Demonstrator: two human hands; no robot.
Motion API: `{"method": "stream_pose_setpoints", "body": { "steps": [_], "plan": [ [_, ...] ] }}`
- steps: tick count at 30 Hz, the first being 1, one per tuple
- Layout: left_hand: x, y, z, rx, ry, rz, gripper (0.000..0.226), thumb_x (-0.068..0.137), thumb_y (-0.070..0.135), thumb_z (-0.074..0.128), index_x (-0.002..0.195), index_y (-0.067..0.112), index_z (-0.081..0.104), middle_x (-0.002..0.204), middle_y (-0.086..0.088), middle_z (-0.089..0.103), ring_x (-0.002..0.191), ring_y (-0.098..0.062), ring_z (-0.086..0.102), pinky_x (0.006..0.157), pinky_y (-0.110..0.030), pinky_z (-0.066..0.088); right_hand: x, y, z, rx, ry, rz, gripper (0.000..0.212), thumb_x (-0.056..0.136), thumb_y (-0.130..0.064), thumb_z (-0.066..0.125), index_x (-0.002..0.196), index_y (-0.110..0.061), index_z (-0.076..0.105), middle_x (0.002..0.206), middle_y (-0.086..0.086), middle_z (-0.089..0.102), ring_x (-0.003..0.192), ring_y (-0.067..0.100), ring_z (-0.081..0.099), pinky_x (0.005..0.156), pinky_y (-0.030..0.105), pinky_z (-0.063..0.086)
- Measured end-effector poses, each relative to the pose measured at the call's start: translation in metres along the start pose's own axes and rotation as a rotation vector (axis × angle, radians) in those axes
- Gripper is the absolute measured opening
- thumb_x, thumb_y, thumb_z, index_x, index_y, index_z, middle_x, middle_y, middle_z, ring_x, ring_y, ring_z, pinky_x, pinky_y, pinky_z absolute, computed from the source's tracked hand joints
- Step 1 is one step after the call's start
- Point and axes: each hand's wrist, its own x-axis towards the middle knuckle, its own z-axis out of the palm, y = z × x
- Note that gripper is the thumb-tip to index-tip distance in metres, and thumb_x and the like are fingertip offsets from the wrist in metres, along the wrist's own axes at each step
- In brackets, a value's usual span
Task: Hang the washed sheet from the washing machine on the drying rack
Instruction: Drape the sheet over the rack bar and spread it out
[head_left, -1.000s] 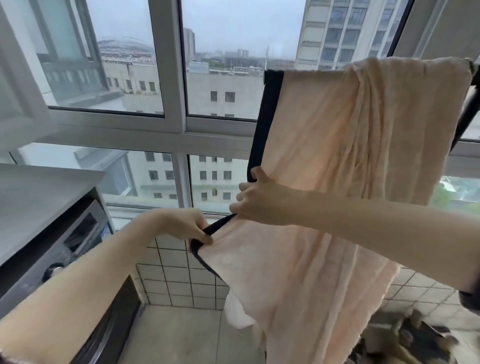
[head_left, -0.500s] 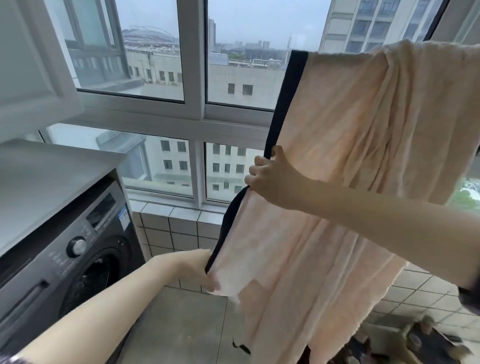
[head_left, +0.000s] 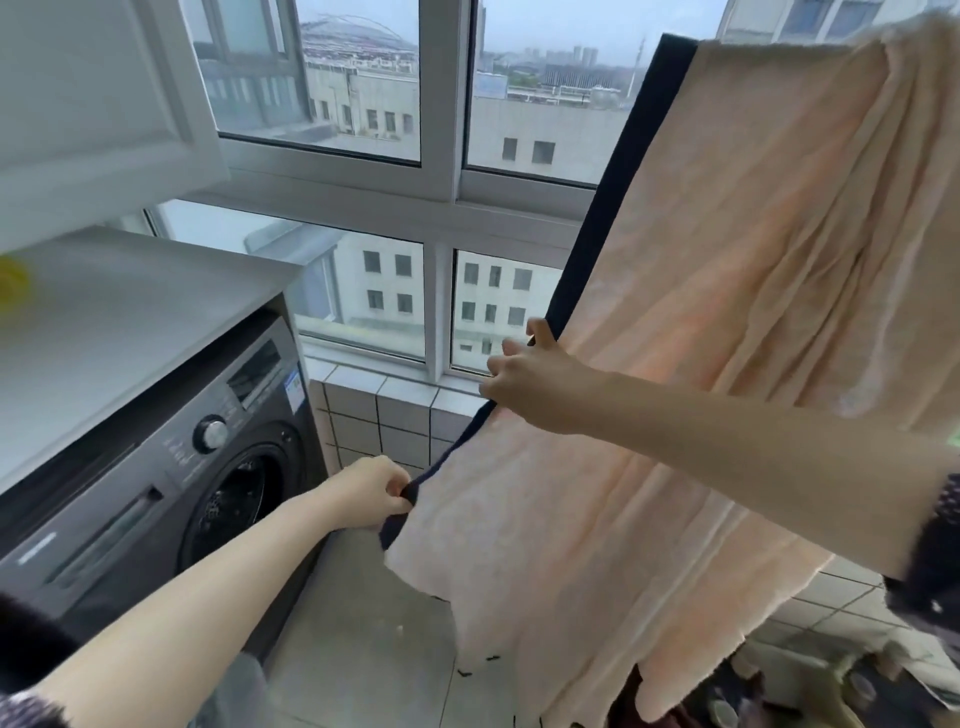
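1. Right now the sheet (head_left: 727, 322) hangs from up at the top right, its upper edge draped over something I cannot make out; it falls in long soft folds toward the floor (head_left: 363, 639).
2. It is pale peach, with a dark navy band (head_left: 613, 197) running down its left edge, and the lower hem looks ragged and uneven.
3. My right hand (head_left: 530, 384) grasps that navy edge about halfway down, thumb up against the cloth and fingers curled round the border.
4. My left hand (head_left: 374, 491) pinches the same dark band lower down, near the bottom corner, fingers closed tight on the fabric.
5. Between my two hands the navy edge runs taut and slanted.
6. To my left stands the dark grey washing machine (head_left: 171, 478), under a pale counter (head_left: 119, 322); it sits apart from the sheet.
7. Behind the sheet is the window (head_left: 441, 156), with a tiled ledge (head_left: 384, 400) below it.
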Motion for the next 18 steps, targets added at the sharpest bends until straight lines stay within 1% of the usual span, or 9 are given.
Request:
{"method": "stream_pose_setpoints", "body": {
  "steps": [2, 4, 6, 8, 10, 11, 13, 15, 18],
  "plan": [
    [0.004, 0.008, 0.003, -0.07, 0.015, 0.053, 0.01, 0.088, 0.031, 0.062, 0.09, 0.026, 0.07, 0.092, 0.011, 0.069, 0.083, -0.006, 0.063, 0.076, -0.023, 0.05, -0.001, -0.002, -0.003, -0.006, -0.007, -0.017, 0.023, 0.081, 0.005, 0.052, 0.092, -0.015, 0.059, 0.079, -0.002, 0.048, 0.092, 0.024, 0.047, 0.093, 0.049, 0.026],
    [0.012, 0.023, -0.003, -0.159, 0.02, 0.102, 0.018, 0.088, 0.031, 0.064, 0.105, 0.026, 0.069, 0.103, 0.014, 0.067, 0.091, 0.0, 0.06, 0.08, -0.018, 0.044, -0.003, 0.001, -0.004, -0.052, 0.112, -0.032, 0.025, 0.073, 0.006, 0.061, 0.089, -0.014, 0.061, 0.076, -0.001, 0.052, 0.095, 0.027, 0.053, 0.091, 0.051, 0.03],
    [0.02, 0.043, -0.015, -0.297, 0.053, 0.161, 0.027, 0.088, 0.03, 0.065, 0.115, 0.026, 0.065, 0.11, 0.014, 0.066, 0.096, 0.0, 0.061, 0.081, -0.017, 0.045, -0.007, 0.012, -0.013, -0.108, 0.238, 0.002, 0.032, 0.063, 0.007, 0.066, 0.088, -0.012, 0.062, 0.082, 0.003, 0.06, 0.099, 0.029, 0.055, 0.089, 0.05, 0.034],
    [0.029, 0.069, -0.032, -0.446, 0.135, 0.233, 0.03, 0.089, 0.026, 0.064, 0.119, 0.025, 0.062, 0.113, 0.012, 0.065, 0.098, -0.001, 0.062, 0.085, -0.019, 0.048, -0.015, 0.028, -0.024, -0.172, 0.345, 0.054, 0.035, 0.062, 0.007, 0.063, 0.091, -0.011, 0.064, 0.094, 0.007, 0.063, 0.105, 0.03, 0.055, 0.089, 0.048, 0.035],
    [0.037, 0.099, -0.054, -0.557, 0.227, 0.317, 0.033, 0.09, 0.022, 0.063, 0.123, 0.02, 0.059, 0.117, 0.009, 0.063, 0.1, -0.003, 0.062, 0.087, -0.019, 0.049, -0.026, 0.049, -0.035, -0.213, 0.452, 0.102, 0.031, 0.066, 0.007, 0.054, 0.089, -0.011, 0.065, 0.097, 0.007, 0.064, 0.105, 0.03, 0.057, 0.086, 0.044, 0.039],
    [0.039, 0.115, -0.065, -0.597, 0.266, 0.362, 0.036, 0.091, 0.021, 0.063, 0.126, 0.016, 0.057, 0.119, 0.007, 0.062, 0.102, -0.006, 0.062, 0.088, -0.02, 0.05, -0.032, 0.062, -0.04, -0.239, 0.478, 0.133, 0.029, 0.069, 0.006, 0.054, 0.09, -0.011, 0.066, 0.099, 0.007, 0.065, 0.105, 0.029, 0.057, 0.085, 0.042, 0.041],
    [0.044, 0.144, -0.086, -0.647, 0.325, 0.44, 0.039, 0.091, 0.019, 0.063, 0.128, 0.011, 0.054, 0.122, 0.003, 0.061, 0.107, -0.012, 0.061, 0.092, -0.026, 0.05, -0.046, 0.085, -0.046, -0.307, 0.483, 0.215, 0.023, 0.073, 0.0, 0.064, 0.094, -0.01, 0.067, 0.104, 0.008, 0.065, 0.108, 0.029, 0.056, 0.086, 0.041, 0.045],
    [0.05, 0.168, -0.105, -0.687, 0.348, 0.489, 0.037, 0.091, 0.018, 0.061, 0.127, 0.01, 0.054, 0.122, 0.0, 0.061, 0.109, -0.015, 0.06, 0.095, -0.03, 0.051, -0.058, 0.107, -0.053, -0.337, 0.504, 0.305, 0.018, 0.077, -0.005, 0.067, 0.095, -0.01, 0.067, 0.104, 0.007, 0.064, 0.108, 0.028, 0.056, 0.086, 0.042, 0.046],
    [0.061, 0.194, -0.128, -0.781, 0.384, 0.539, 0.024, 0.093, 0.015, 0.058, 0.117, 0.014, 0.058, 0.12, -0.005, 0.063, 0.106, -0.02, 0.063, 0.09, -0.034, 0.054, -0.073, 0.137, -0.064, -0.307, 0.595, 0.431, 0.026, 0.074, -0.007, 0.075, 0.099, -0.009, 0.068, 0.104, 0.007, 0.063, 0.101, 0.027, 0.058, 0.084, 0.04, 0.047]
  ]
}}
